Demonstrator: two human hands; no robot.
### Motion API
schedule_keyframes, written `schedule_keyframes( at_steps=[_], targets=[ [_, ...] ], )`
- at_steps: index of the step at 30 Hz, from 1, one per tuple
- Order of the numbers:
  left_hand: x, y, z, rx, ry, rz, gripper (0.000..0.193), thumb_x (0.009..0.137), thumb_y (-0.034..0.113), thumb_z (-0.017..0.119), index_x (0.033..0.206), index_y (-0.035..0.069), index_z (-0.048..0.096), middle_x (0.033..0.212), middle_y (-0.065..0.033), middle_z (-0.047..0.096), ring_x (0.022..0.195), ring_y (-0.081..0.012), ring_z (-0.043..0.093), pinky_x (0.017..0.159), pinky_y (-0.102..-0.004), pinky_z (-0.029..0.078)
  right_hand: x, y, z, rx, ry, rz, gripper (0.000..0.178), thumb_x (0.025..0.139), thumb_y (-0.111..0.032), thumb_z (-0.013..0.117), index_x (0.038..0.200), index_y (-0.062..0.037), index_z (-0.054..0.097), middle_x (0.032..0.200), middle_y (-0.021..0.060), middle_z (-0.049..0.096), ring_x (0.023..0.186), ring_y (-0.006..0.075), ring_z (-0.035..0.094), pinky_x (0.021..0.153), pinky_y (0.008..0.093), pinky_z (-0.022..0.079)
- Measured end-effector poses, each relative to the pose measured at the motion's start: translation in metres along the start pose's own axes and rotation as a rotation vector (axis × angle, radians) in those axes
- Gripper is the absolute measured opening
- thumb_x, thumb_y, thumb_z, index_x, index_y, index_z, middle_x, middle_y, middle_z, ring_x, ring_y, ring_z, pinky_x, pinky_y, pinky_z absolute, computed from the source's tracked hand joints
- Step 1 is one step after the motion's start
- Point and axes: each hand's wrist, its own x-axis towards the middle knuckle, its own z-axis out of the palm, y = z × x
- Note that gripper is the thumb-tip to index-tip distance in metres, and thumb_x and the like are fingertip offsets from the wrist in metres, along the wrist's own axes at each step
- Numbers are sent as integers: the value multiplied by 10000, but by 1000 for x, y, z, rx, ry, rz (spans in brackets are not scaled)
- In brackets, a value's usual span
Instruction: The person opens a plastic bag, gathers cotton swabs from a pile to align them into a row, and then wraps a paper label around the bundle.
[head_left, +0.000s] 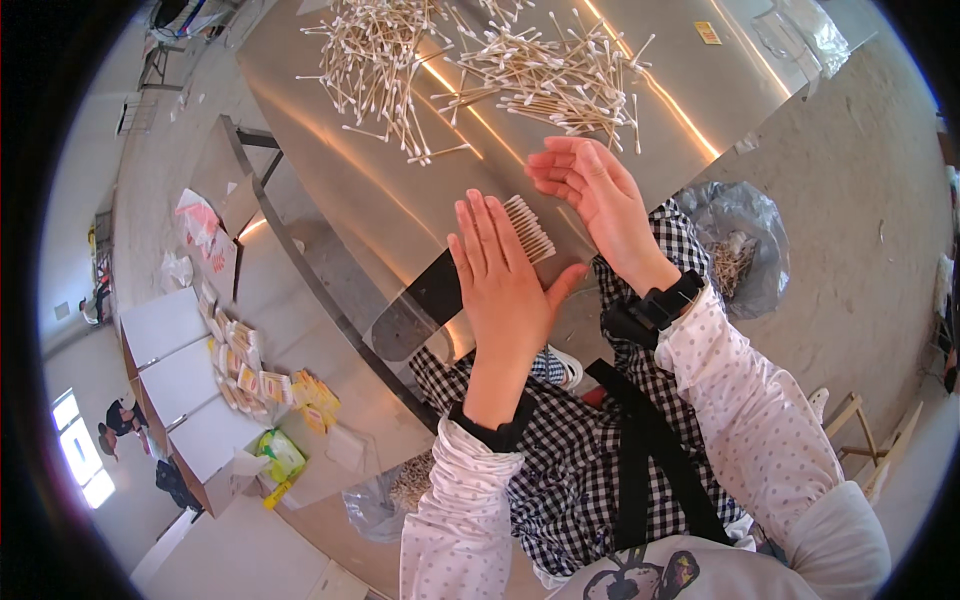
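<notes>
My left hand (pixel 500 285) lies flat, palm down, with its fingers stretched out and the thumb apart. A small, neat row of cotton swabs (pixel 530 232) shows beside its fingers, partly covered by them; whether the hand presses on it I cannot tell. To the right, my right hand (pixel 602 205) is raised near the row, its fingers slightly curved, with nothing in it. Beyond both hands a large loose heap of cotton swabs (pixel 545 80) spreads over the shiny metal table (pixel 330 190). A flat black piece (pixel 425 305) and clear plastic stick out left of my left hand.
Packed swabs (pixel 240 360), white boxes (pixel 185 385) and a green pack (pixel 283 455) sit on a lower table at the left. A grey plastic bag (pixel 765 235) holding swabs stands right of my lap. A small yellow packet (pixel 707 33) lies at the table's far right.
</notes>
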Motion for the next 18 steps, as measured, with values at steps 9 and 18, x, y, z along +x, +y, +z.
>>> schedule_keyframes(
  at_steps=[9,18],
  targets=[
    [10,-8,10,95,3,-33,1167,804,655,670,1527,-114,172,1593,-303,219,1508,-409,187,1207,-535,183,-11,-26,-8,-616,-195,200,109,928,-80,670,999,-2,642,873,3,640,753,107,602,687,272,501],
    [10,-10,15,86,-4,-53,1119,815,579,686,1536,-102,165,1613,-277,197,1517,-399,174,1212,-533,177,-19,-21,1,-1130,-294,-69,102,768,-68,687,841,-40,621,772,95,607,732,265,632,655,373,503]
  ],
)
